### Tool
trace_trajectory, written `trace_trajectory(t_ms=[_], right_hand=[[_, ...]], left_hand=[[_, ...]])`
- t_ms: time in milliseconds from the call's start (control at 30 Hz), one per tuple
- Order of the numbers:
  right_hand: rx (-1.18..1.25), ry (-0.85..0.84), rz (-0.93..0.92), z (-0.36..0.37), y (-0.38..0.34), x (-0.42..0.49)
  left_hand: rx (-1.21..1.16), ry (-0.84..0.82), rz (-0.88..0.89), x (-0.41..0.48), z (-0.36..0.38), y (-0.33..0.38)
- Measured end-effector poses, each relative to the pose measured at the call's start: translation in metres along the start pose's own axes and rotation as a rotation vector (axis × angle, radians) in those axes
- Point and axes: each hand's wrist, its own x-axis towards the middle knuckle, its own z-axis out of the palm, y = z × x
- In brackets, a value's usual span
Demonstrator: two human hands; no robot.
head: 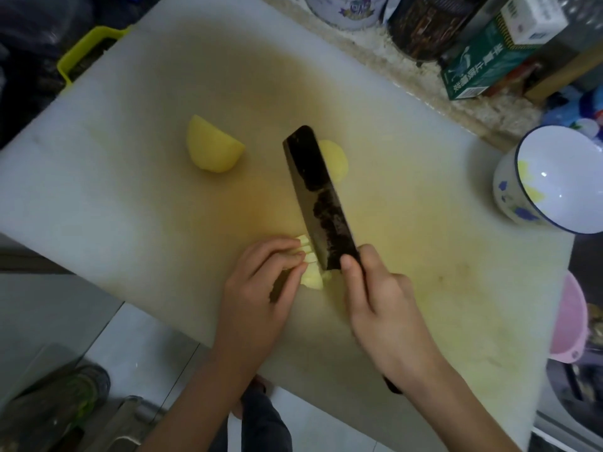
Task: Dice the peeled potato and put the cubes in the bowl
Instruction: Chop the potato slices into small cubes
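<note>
The green box [479, 70] beyond the far right corner of the cutting board [130, 164] bears white Chinese characters, upside down, too blurred to read; nothing else is legible.

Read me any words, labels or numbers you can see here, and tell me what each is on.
Nothing can be quoted with confidence.
Green carton: large white characters, upside down and blurred, unreadable.
White box by it: small print, too blurred.
Bowl: blue flower pattern only, no text.

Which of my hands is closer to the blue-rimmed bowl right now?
Right. The right hand grips the cleaver, left of the bowl and nearer the viewer; the left hand pinches potato strips farther left, beyond the cleaver.
</note>
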Motion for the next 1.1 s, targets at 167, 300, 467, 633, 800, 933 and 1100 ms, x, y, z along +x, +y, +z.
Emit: trace_trajectory(t_ms=[167, 300, 467, 633, 800, 933, 1100], right_hand=[[0.068, 0.057, -0.026, -0.015, 0.006, -0.03], [0.014, 0.04, -0.059, -0.003, 0.011, -0.052], [-0.011, 0.028, -0.055, 0.003, 0.014, -0.054], [-0.088, 0.037, -0.067, 0.002, 0.01, -0.05], [-0.263, -0.034, 0.009, 0.004, -0.005, -0.045], [-0.345, -0.039, 0.054, 0.007, -0.013, -0.044], [-0.327, -0.023, 0.032, 0.016, -0.014, -0.029]], left_hand=[[-0.079, 0.02, -0.075, -0.002, -0.004, 0.004], [-0.084, -0.032, -0.066, -0.005, -0.011, 0.003], [0.006, -0.097, -0.005, -0.01, -0.011, -0.003], [0.087, -0.045, 0.06, -0.012, -0.008, -0.005], [0.123, -0.018, 0.12, -0.009, -0.007, -0.003], [0.122, -0.003, 0.103, -0.009, -0.006, -0.001], [0.11, 0.003, 0.1, -0.009, -0.005, -0.002]])
